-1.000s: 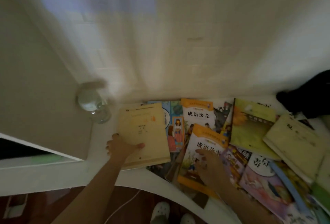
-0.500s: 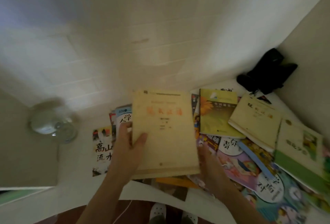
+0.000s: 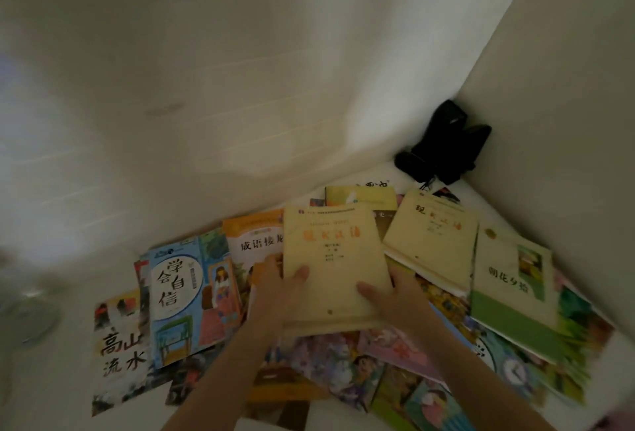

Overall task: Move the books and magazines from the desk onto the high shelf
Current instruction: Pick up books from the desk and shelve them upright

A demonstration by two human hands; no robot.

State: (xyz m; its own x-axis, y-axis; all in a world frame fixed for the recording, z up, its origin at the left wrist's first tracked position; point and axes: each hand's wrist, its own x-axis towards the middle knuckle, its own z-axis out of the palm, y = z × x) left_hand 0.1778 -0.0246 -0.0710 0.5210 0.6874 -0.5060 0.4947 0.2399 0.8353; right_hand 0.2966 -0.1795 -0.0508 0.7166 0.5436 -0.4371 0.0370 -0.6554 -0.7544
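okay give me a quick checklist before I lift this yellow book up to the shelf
1. Left hand grips the yellow book, thumb on the cover: ok.
2. Right hand grips its right edge, thumb on the cover: ok.
3. Nothing lying on top of the book: ok.
4. Second yellow book beside it, apart from your grip: ok.
5. Black object in the corner, out of the way: ok.
6. High shelf has room: cannot tell, not in view.
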